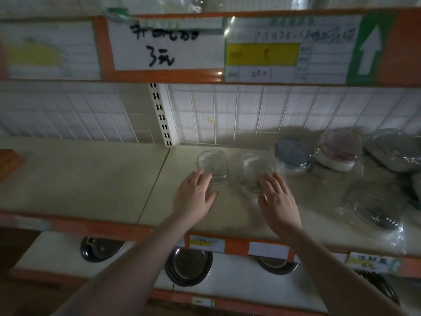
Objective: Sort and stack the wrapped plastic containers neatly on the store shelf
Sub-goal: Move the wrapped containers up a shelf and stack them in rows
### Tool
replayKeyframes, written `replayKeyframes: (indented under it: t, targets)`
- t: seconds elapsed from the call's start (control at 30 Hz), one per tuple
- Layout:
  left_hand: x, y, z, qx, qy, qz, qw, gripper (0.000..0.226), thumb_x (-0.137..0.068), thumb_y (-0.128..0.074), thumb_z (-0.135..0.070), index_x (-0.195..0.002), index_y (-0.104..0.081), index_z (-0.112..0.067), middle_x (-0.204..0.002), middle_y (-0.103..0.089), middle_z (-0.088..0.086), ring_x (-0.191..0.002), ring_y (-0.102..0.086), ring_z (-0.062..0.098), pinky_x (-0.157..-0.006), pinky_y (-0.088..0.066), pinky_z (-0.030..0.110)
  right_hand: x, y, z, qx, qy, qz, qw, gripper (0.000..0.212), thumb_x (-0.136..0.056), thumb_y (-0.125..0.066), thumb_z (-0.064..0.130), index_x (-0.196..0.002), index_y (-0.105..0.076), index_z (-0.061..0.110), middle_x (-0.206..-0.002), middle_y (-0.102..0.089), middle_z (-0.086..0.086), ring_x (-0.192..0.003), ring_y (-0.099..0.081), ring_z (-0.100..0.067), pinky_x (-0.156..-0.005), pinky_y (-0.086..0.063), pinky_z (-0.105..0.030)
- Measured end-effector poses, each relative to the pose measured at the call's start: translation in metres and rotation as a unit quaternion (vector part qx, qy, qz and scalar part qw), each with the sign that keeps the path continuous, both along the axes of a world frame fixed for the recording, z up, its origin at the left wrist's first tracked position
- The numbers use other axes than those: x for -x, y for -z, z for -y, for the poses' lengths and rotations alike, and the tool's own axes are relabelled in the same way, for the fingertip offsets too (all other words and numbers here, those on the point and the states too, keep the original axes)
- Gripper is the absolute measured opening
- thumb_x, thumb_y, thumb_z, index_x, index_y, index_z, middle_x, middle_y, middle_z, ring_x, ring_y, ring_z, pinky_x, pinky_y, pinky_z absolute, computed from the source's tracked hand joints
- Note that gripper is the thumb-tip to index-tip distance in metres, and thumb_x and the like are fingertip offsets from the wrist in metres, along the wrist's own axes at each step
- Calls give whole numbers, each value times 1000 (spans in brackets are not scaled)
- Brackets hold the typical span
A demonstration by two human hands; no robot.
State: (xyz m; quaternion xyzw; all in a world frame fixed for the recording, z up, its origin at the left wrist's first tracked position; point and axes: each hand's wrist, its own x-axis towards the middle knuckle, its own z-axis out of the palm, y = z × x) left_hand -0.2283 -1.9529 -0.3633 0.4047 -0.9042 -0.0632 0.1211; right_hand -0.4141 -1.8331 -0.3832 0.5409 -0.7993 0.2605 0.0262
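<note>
— Both forearms come up from the bottom edge, over the lower shelf (227, 277) with its dark metal bowls (188, 265). What do the hands do?

— Left hand (193, 197) lies flat on the shelf (91, 176), fingers straight and close together, the tips touching the near side of a clear container (213, 166). It does not grip it.

— And the right one?

— Right hand (279, 201) is also flat, fingers slightly spread, tips resting on the near edge of a second clear container (257, 173). No pinching that I can see.

— Where do the two stand?

— Side by side near the middle of the shelf, apart from each other, just right of the seam between the shelf boards. Both are blurred, so I cannot tell if they have lids.

— More things to the right?

— Yes — a wrapped dark lid (292, 155) leaning upright, then a wrapped pink tub (339, 151), then grey wrapped ones (396, 151) at the edge. One more clear wrapped piece (373, 213) lies near the front. Above hangs a handwritten sign (166, 46).
</note>
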Motion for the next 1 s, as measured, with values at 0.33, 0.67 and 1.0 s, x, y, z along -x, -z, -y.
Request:
replayKeyframes:
  t: [0.33, 0.67, 1.0]
  targets:
    - [-2, -28, -22, -104, -131, -75, 983, 56, -87, -51, -58, -125, -49, -18, -125, -46, 5, -114, -46, 22, -88, -42, 29, -34, -25, -27, -28, 143, 85, 986, 65, -80, -43, 59, -119, -55, 8, -113, -54, -17, -104, -50, -38, -90, -38, -44]
    - [24, -23, -28, -211, -200, -2, 957, 86, -79, -63, -44, -146, -17, -20, -144, -25, 12, -131, -30, 32, -108, -29, 41, -25, -28, -28, -86, 142, 109, 980, 83, -69, -68, 58, -134, -39, 18, -124, -48, -10, -115, -45, -31, -98, -32, -39]
    - [19, -18, -35, -178, -211, 14, 961, 99, -70, -73, -51, -146, -13, -31, -139, -29, 11, -124, -34, 33, -101, -31, 40, -26, -28, -37, -128, 136, 84, 979, 88, -69, -68, 60, -142, -32, 28, -128, -43, -7, -120, -39, -29, -104, -24, -39]
